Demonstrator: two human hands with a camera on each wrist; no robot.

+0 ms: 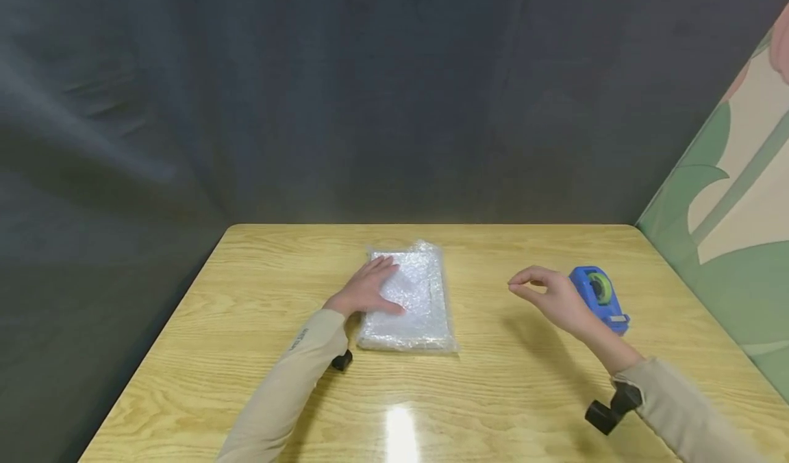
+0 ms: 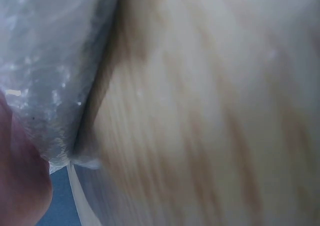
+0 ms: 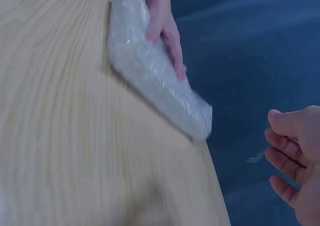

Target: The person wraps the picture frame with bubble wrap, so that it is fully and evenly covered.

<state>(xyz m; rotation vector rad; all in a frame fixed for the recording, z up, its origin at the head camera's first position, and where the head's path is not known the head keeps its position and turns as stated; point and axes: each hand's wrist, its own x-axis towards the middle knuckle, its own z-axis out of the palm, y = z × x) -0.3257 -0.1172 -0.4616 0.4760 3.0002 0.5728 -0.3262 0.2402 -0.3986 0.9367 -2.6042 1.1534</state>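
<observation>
A flat rectangular package in bubble wrap lies on the table. My left hand rests on its left part, fingers spread and thumb pointing right. The left wrist view shows the package's wrapped edge close up, with part of the hand at the lower left. My right hand is raised above the table, right of the package, thumb and index finger pinched together. A small strip of clear tape shows faintly by those fingertips in the right wrist view.
A blue tape dispenser with a green-cored roll stands behind my right hand, partly covered by it. The wood-grain table ends at a dark curtain at the back and left. A floral panel borders the right side.
</observation>
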